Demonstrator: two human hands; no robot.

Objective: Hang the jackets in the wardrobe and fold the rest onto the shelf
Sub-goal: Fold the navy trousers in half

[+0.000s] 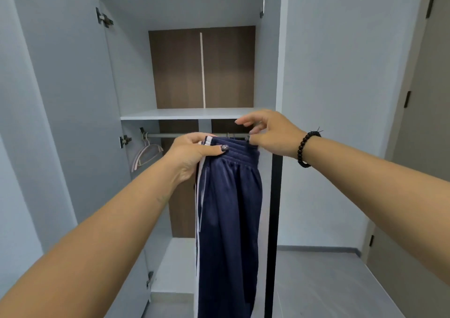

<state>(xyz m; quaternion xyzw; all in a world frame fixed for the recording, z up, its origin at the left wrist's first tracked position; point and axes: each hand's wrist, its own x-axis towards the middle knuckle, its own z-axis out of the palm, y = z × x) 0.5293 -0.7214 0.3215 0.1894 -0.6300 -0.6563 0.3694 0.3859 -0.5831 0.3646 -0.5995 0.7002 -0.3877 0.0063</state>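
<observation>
Left hand [192,152] gripping navy trousers [229,215] waistband, legs hanging straight down

Both bare forearms reach forward and up from the lower corners, converging near mid-frame. The left hand [192,155] is turned palm-inward, its fingers curled over the top and its thumb, with a dark patterned nail, laid flat across the front of the navy waistband [235,153] it grips. The right hand [270,135], a black bead bracelet [307,147] on its wrist, sits a little higher with the wrist bent down, the fingers loosely spread and their tips pinching at the waistband's far corner.
</observation>
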